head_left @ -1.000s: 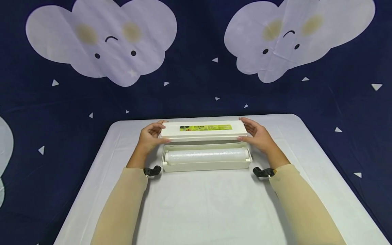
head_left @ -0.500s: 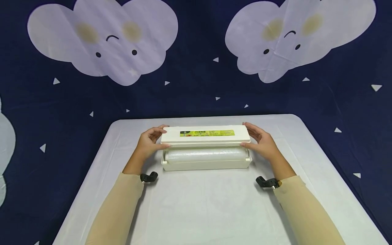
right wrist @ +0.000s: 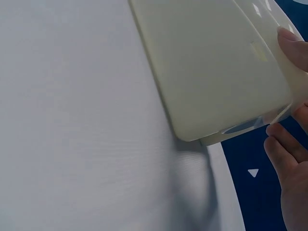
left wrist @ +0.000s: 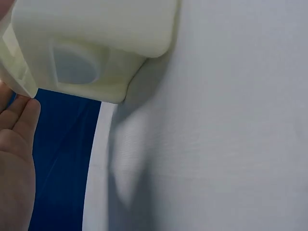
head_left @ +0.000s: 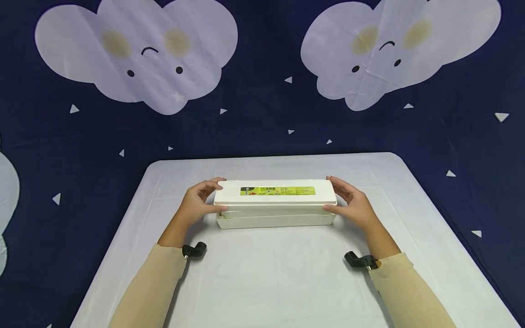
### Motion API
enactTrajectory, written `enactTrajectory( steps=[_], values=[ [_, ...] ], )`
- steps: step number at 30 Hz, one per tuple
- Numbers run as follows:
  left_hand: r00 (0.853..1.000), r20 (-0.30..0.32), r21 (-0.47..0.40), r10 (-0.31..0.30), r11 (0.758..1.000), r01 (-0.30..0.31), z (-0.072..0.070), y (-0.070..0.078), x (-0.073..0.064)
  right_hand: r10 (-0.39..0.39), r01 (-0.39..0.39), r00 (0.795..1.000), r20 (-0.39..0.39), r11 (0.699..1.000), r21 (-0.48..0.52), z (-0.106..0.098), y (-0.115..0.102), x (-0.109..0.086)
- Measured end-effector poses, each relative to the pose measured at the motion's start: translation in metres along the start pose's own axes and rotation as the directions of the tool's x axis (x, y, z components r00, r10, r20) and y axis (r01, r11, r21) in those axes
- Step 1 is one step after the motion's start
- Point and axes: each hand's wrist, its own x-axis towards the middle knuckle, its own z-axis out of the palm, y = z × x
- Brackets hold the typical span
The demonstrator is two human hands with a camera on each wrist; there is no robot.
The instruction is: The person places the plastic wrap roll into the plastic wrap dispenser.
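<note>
A long white lid (head_left: 275,200) with a yellow-green label (head_left: 277,191) lies over the white cling film box (head_left: 275,222), a narrow gap showing along the front. My left hand (head_left: 198,200) grips the lid's left end, thumb at the front edge and fingers behind. At the other end my right hand (head_left: 352,202) holds it the same way. The film roll inside is almost wholly hidden under the lid. In the left wrist view the box's end wall (left wrist: 74,65) has a rounded opening. The right wrist view has the right thumb (right wrist: 293,48) against the lid.
The box stands on a table with a white cloth (head_left: 275,273). Behind the table hangs a dark blue curtain (head_left: 262,132) with clouds and small triangles. A black wrist camera (head_left: 194,249) is on the left wrist, another camera (head_left: 358,260) on the right.
Both hands have brought the lid down and toward the person, over the box. The roll, plainly visible earlier, is now covered. The box has stayed in place.
</note>
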Motion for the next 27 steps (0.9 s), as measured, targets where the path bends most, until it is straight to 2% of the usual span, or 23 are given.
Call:
enactTrajectory(
  steps=[5,14,27],
  values=[
    [0.999,0.018,-0.010,0.031,0.999,-0.031,0.004,0.000,-0.008,0.006,-0.006,1.000,0.000,0.999,0.031,0.001,0.000,-0.007],
    [0.999,0.020,0.004,0.038,0.999,-0.038,0.006,-0.005,-0.018,0.017,-0.017,1.000,0.000,0.999,0.047,0.003,-0.001,-0.013],
    [0.997,0.030,0.039,0.074,0.996,-0.075,0.011,0.001,-0.026,-0.010,0.009,1.000,0.006,0.999,0.051,0.003,-0.001,-0.019]
  ],
)
